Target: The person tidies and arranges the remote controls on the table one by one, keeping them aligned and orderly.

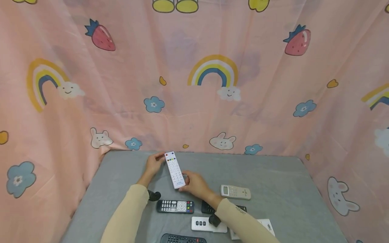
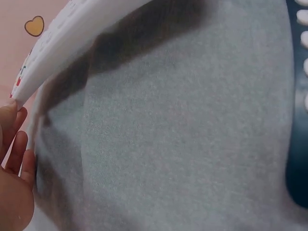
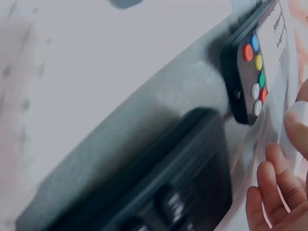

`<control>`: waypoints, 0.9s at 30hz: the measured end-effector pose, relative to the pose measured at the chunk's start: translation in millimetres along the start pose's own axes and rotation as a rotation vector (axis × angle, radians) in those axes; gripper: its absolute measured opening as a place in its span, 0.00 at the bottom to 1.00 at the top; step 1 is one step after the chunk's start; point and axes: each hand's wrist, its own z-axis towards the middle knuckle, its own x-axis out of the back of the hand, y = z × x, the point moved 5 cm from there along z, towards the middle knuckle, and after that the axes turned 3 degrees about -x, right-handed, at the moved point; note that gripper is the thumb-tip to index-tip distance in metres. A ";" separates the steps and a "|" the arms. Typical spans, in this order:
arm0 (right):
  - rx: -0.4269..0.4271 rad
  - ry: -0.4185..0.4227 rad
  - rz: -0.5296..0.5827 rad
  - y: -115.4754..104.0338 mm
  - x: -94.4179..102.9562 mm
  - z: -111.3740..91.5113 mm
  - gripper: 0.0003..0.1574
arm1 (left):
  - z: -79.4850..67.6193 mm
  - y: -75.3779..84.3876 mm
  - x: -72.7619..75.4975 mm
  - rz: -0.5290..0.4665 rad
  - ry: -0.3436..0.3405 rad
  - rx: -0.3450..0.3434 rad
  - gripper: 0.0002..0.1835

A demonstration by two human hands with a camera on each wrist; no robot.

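A white remote control (image 1: 175,170) with rows of small buttons is held over the back part of the grey table, tilted, its button face toward the head camera. At its far end my left hand (image 1: 154,164) pinches the corner; the left wrist view shows the thumb and a finger on the tip of the remote (image 2: 72,53), which stands off the cloth above its shadow. My right hand (image 1: 197,185) grips the near end between thumb and fingers. Closest to the hands lies a black remote with white buttons (image 1: 175,206), flat on the cloth.
Grey cloth covers the table (image 1: 127,168). A beige remote with a small display (image 1: 235,192) lies right. Under the right forearm are a dark remote (image 1: 208,207) and a white remote (image 1: 200,223), with another black remote (image 1: 183,239) at the front. A pink patterned curtain (image 1: 194,121) hangs behind.
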 end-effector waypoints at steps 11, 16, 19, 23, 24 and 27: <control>-0.047 0.013 -0.063 -11.2 -7.4 0.9 0.45 | 5.7 0.0 -2.2 0.031 0.020 -0.023 0.17; -0.065 0.008 -0.092 -11.1 -11.8 1.0 0.44 | 6.0 -0.1 -4.0 0.064 0.020 -0.040 0.16; -0.080 0.009 -0.112 -10.0 -13.8 1.5 0.44 | 5.5 1.4 -4.8 0.082 0.025 -0.057 0.16; -0.106 0.000 -0.123 -9.4 -15.3 1.6 0.45 | 5.5 2.2 -5.8 0.087 0.031 -0.064 0.16; -0.111 -0.001 -0.124 -9.5 -15.4 1.6 0.45 | 5.6 1.9 -6.1 0.090 0.032 -0.062 0.16; -0.115 0.001 -0.131 -10.1 -15.8 1.3 0.45 | 5.5 0.8 -6.5 0.105 0.037 -0.061 0.15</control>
